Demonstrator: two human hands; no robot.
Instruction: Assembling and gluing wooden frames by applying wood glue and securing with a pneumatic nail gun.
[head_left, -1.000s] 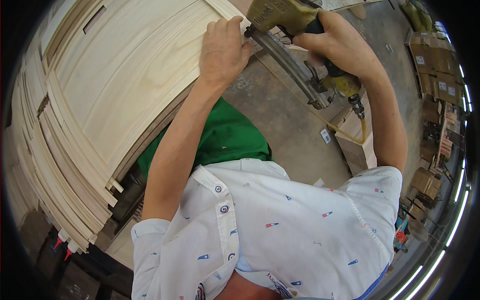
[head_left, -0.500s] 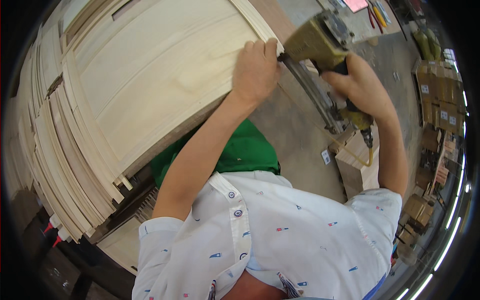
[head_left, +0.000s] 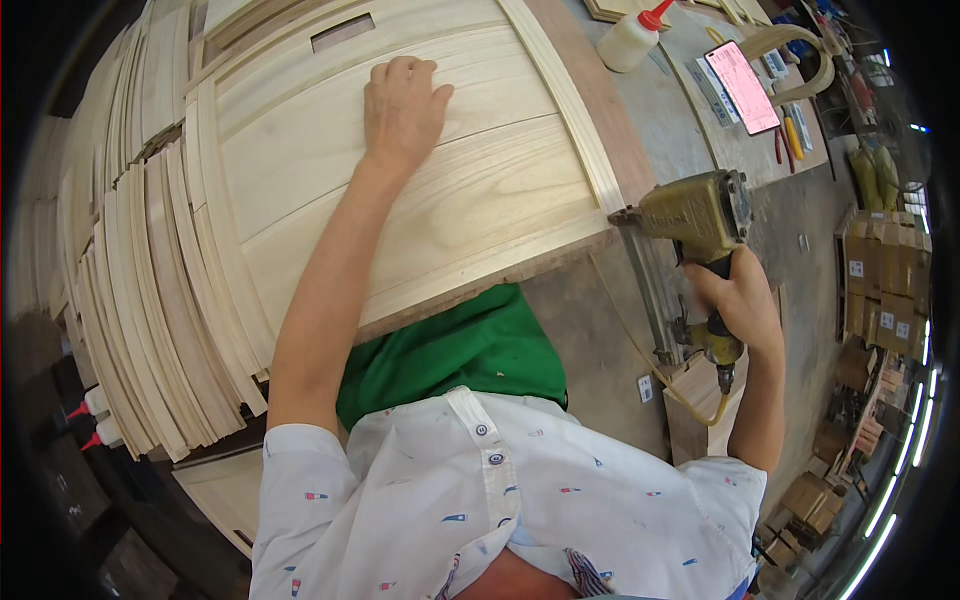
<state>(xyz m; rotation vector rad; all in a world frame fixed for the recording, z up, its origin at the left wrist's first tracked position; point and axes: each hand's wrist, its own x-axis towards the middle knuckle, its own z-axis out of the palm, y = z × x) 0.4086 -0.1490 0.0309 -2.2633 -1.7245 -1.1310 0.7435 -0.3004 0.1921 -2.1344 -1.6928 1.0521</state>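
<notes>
A pale wooden frame-and-panel piece (head_left: 500, 150) lies flat before me, with a small rectangular slot near its far edge. My left hand (head_left: 405, 112) rests on the panel's middle boards, thumb out to the side and nothing held. In my right hand (head_left: 748, 305) is an olive-green pneumatic nail gun (head_left: 690, 215), gripped by its dark handle. Its nose is at the panel's near right corner; whether they touch I cannot tell. A yellow air hose (head_left: 710, 418) curves from the base of the handle.
Stacked wooden strips or frames (head_left: 165, 300) stand at left. To the far right, a white glue bottle (head_left: 633, 40) with a red tip and a pink-screened phone (head_left: 742, 88) sit on a bench. Cardboard boxes (head_left: 885, 270) are piled beyond. A wood stack (head_left: 690, 400) is below the nail gun.
My left hand has left the panel's near right corner and moved left onto its middle. The nail gun stays near that corner in my right hand. The whole view has shifted.
</notes>
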